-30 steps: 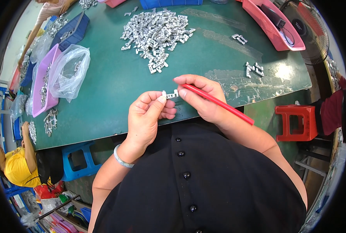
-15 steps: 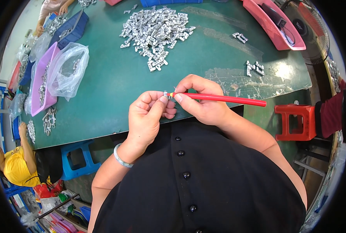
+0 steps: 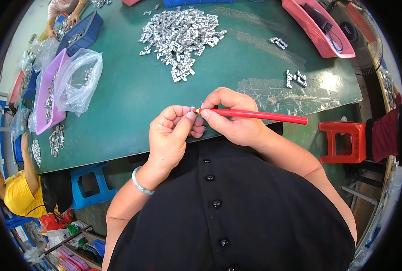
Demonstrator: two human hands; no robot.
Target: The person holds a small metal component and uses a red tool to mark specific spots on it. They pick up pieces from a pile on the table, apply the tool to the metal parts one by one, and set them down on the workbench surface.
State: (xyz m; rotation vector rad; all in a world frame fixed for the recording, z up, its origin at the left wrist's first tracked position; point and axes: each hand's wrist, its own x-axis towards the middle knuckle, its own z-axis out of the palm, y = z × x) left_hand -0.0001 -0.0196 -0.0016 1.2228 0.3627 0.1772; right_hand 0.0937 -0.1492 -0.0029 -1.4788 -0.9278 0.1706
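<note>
My left hand [image 3: 169, 133] is closed, pinching a small silvery metal piece [image 3: 193, 109] between thumb and forefinger, largely covered by the fingertips. In my right hand [image 3: 232, 110] is a slim red pen-like tool [image 3: 273, 116], gripped near its yellow-banded end. That end points left and meets the metal piece or comes very close to it; its tip is too small to make out. The tool's long red end sticks out to the right past my knuckles. Both hands are above the near edge of the green table [image 3: 124, 122].
Farther back lies a heap of silvery metal parts [image 3: 183, 36]; several more lie at right [image 3: 295, 79]. At left are a purple basket [image 3: 43, 106], a plastic bag [image 3: 79, 81] and a blue bin [image 3: 85, 34]. A pink basket [image 3: 309, 34] stands back right. Co-workers sit at left.
The red tool has shifted slightly left, toward the piece in my left hand. My left hand stays in place. At the left, co-workers' arms have moved a little.
</note>
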